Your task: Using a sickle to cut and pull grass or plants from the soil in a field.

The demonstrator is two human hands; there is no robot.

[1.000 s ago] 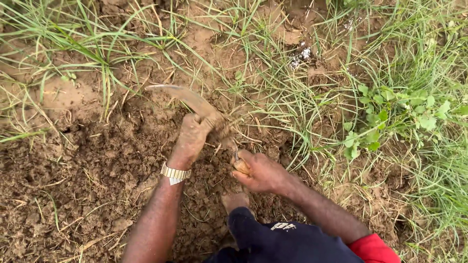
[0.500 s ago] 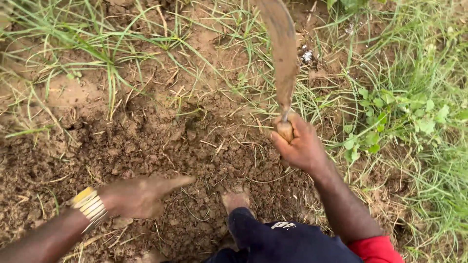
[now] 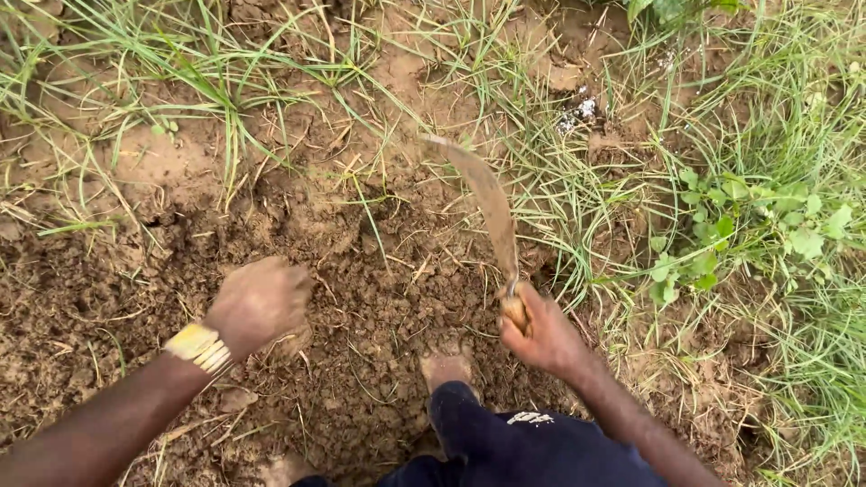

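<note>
right hand [image 3: 541, 338] grips a curved blade [image 3: 487, 203]; left hand [image 3: 257, 302] loosely curled over soil [image 3: 379, 298], holding nothing

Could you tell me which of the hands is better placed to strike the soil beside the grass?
Right. The right hand grips the curved blade by its handle, tip toward the grass; the left hand hovers empty over loose soil.

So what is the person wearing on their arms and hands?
Both arms are bare, with no sleeves and no gloves in view. The left hand has a wide gold-coloured banded bracelet round its wrist. The right hand and its wrist wear nothing: no ring, band or watch shows. The fingers on both hands are bare too.
</note>
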